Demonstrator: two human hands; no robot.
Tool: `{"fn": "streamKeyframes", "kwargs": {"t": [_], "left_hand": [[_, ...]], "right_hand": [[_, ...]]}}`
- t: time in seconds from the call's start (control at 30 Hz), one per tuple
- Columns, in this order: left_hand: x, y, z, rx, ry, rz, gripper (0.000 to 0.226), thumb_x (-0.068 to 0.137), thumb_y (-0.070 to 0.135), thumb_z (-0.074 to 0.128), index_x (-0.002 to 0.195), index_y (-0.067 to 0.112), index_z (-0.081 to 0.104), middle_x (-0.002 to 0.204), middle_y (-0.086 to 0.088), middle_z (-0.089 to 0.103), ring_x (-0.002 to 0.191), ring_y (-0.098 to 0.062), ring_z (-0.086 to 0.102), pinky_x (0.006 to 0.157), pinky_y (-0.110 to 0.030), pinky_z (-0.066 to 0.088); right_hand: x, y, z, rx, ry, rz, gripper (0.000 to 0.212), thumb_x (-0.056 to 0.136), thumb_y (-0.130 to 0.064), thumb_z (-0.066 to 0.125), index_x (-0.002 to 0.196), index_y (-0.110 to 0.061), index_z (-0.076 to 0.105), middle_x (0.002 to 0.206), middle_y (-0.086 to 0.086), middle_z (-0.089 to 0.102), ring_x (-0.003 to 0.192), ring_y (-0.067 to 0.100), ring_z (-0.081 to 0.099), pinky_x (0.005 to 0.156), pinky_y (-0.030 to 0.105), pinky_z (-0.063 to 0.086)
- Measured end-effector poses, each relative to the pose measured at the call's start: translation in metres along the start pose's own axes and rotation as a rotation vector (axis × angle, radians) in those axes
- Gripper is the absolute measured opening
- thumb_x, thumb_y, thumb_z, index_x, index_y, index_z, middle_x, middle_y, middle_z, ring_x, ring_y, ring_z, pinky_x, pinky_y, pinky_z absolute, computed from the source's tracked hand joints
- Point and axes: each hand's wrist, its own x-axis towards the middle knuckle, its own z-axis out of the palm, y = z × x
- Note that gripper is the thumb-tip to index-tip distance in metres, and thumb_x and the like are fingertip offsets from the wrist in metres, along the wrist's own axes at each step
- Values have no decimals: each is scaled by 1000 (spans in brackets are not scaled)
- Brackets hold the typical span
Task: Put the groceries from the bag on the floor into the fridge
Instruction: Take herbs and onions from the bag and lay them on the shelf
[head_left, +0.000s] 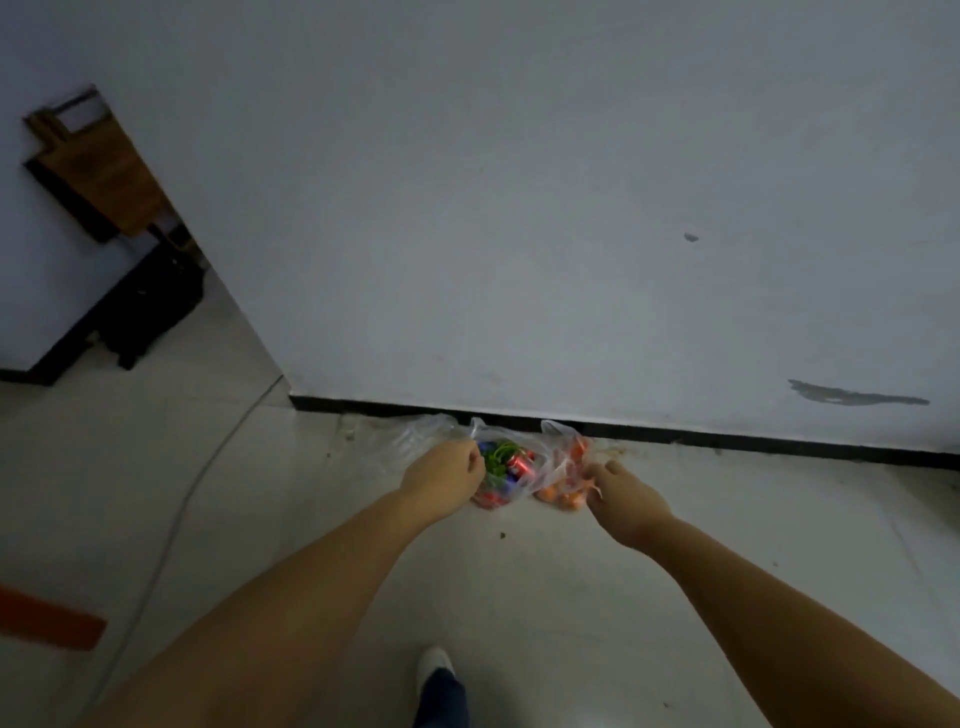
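A clear plastic bag lies on the floor against the black skirting of the wall. Inside it I see red cans, green leaves, something blue and several orange fruits. My left hand is closed on the bag's left handle. My right hand pinches the bag's plastic on the right side, just beside the orange fruits. No fridge is in view.
A pale grey wall rises right behind the bag. A thin cable runs over the floor at the left. An orange strip marks the floor at bottom left. Dark furniture stands past the wall's corner. My shoe is below.
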Motion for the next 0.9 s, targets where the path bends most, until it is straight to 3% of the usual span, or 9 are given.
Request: {"fn": "streamKeyframes", "kwargs": {"t": [0.07, 0.17, 0.27, 0.37, 0.47, 0.6, 0.77, 0.9], "left_hand": [[39, -7, -18, 26, -24, 40, 20, 96, 22, 41, 78, 15, 45, 78, -3, 50, 72, -20, 47, 61, -28, 32], [92, -11, -19, 20, -84, 67, 26, 96, 21, 41, 70, 18, 43, 81, -6, 54, 70, -20, 48, 55, -28, 31], [137, -7, 5, -10, -210, 59, 20, 96, 21, 44, 83, 11, 55, 95, -14, 61, 79, -27, 56, 65, -33, 42], [179, -15, 41, -77, -266, 60, 15, 95, 21, 47, 82, 15, 51, 80, -6, 54, 77, -24, 54, 65, -31, 38], [220, -36, 81, -66, -302, 57, 19, 96, 27, 45, 82, 16, 49, 83, -8, 57, 75, -22, 52, 66, -33, 40], [286, -75, 150, -55, -334, 64, 20, 98, 29, 42, 88, 16, 54, 84, -2, 57, 71, -16, 50, 67, -32, 44], [392, -131, 253, -70, -352, 109, 16, 96, 24, 46, 96, 13, 58, 95, -3, 61, 83, -18, 58, 75, -31, 49], [481, -175, 332, 18, -321, 202, 19, 97, 21, 42, 100, 13, 59, 101, -3, 62, 87, -19, 59, 78, -33, 49]], "right_hand": [[22, 0, -5, 6, -3, 42, 37, 99, -26, 39, 135, -17, 43, 139, 10, 43, 115, 26, 54, 91, 35, 46], [53, 2, -3, 40, -18, 91, 37, 99, -25, 39, 135, -16, 43, 139, 9, 43, 112, 26, 56, 89, 36, 48], [93, 9, 9, 74, -51, 102, 32, 100, -24, 38, 130, -17, 47, 130, 6, 49, 106, 23, 57, 84, 30, 45], [143, 23, 26, 95, -89, 106, 33, 99, -23, 38, 130, -17, 48, 130, 6, 49, 107, 24, 57, 83, 28, 42], [192, 39, 55, 130, -104, 117, 34, 99, -24, 40, 131, -18, 47, 130, 6, 50, 108, 24, 57, 84, 30, 44], [260, 65, 124, 169, -90, 102, 34, 99, -24, 38, 132, -19, 47, 130, 3, 51, 107, 21, 57, 86, 28, 46], [350, 98, 253, 222, -93, 154, 35, 99, -22, 39, 132, -21, 47, 129, 3, 52, 110, 19, 55, 92, 30, 48], [431, 122, 332, 235, -17, 121, 29, 99, -22, 40, 125, -18, 53, 117, 6, 59, 98, 18, 58, 84, 26, 49]]}}
